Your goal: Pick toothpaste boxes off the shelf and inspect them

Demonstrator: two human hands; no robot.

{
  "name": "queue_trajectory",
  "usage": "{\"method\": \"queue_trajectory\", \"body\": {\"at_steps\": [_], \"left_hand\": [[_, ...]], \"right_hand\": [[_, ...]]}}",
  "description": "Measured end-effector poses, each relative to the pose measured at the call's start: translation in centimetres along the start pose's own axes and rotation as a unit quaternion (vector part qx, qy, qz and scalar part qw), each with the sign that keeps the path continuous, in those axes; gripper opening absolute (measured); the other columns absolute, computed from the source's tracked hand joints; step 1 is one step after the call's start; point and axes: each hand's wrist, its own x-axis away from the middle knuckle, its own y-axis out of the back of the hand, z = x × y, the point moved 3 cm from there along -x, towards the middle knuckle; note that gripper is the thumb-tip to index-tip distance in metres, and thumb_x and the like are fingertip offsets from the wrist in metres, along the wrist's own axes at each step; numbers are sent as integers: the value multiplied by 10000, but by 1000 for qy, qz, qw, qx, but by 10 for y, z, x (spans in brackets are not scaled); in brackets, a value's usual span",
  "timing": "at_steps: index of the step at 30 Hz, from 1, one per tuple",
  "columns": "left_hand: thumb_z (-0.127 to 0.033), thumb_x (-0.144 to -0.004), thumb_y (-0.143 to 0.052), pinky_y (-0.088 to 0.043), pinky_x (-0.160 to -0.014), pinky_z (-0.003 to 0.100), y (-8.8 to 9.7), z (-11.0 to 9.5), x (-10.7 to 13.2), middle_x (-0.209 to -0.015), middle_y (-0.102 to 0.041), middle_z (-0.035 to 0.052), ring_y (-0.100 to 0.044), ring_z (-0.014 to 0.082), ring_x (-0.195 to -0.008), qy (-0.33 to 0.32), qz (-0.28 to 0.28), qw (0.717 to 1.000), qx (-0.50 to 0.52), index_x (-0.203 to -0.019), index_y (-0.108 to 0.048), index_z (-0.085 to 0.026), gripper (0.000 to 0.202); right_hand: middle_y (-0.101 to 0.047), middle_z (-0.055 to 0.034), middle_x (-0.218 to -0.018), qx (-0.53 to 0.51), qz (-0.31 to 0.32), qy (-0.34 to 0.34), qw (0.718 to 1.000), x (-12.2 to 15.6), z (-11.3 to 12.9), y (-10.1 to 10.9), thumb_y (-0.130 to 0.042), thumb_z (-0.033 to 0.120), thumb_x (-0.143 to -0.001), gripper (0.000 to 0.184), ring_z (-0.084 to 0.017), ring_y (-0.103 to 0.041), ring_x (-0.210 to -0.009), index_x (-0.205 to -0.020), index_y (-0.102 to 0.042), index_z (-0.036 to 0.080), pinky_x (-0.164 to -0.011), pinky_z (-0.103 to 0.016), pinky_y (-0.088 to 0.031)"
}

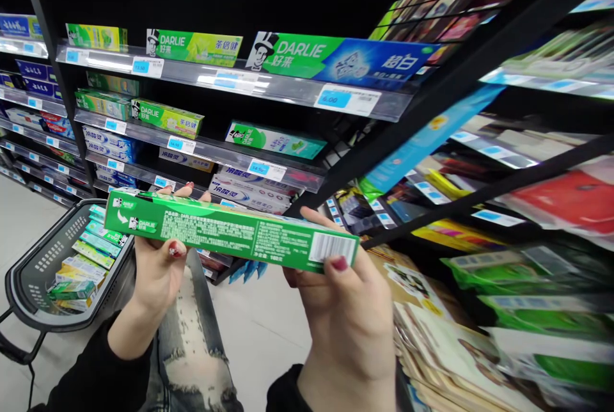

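Note:
A long green toothpaste box is held up between my two hands, its printed side with a barcode facing me. My left hand grips it left of the middle, thumb against the front and fingertips showing over the top edge. My right hand is closed on the right end, its thumb just below the barcode. The box tilts slightly down to the right. Behind it, the shelf carries more toothpaste boxes, among them a large green and blue box and a smaller green box.
At the left, a grey shopping basket on a stand holds several toothpaste boxes. Clear shelf edges with price labels jut out in front. Packaged goods line the shelves on the right. Pale floor shows below.

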Motion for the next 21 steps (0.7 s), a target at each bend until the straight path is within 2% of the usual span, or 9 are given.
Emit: {"method": "queue_trajectory", "body": {"at_steps": [4,8,14,18,21], "left_hand": [[-574,-597,-849,-620,-832,419,-2,-4,-3,-1207,-699,44,-671,303,-1137,38,-6,996,77,-1133,-603,-337,635],[-605,-625,-815,-595,-896,466,-4,-6,-5,-1189,-703,52,-679,300,-1115,44,8,997,57,-1153,-582,-340,635],[-658,-659,-763,-558,-974,483,-5,-6,-5,-1233,-679,57,-615,306,-1224,30,23,999,29,-1200,-559,-345,657],[-641,-617,-803,-552,-977,490,1,-4,-7,-1310,-647,93,-597,339,-1243,46,-2,996,70,-1222,-574,-307,728],[-648,-679,-754,-535,-996,500,7,2,-15,-1365,-614,114,-591,349,-1249,91,-16,988,122,-1177,-619,-252,650]], "right_hand": [[-619,-16,-707,0,5,-8,1000,0,-1,-1,-841,513,-608,495,-102,-494,-509,-1019,-752,252,-389,-205,-388],[-611,-14,-705,13,13,2,1000,0,0,-2,-814,534,-639,501,-99,-455,-490,-1042,-737,248,-390,-223,-368],[-610,-22,-766,40,29,17,999,-1,-1,2,-764,547,-700,490,-100,-446,-512,-1085,-710,249,-419,-237,-353],[-619,-24,-827,65,70,50,994,0,0,1,-742,548,-736,525,-124,-495,-562,-1168,-661,262,-446,-260,-399],[-634,-35,-930,114,91,123,982,6,8,-9,-832,435,-674,516,-163,-570,-705,-1137,-665,277,-538,-285,-468]]}}
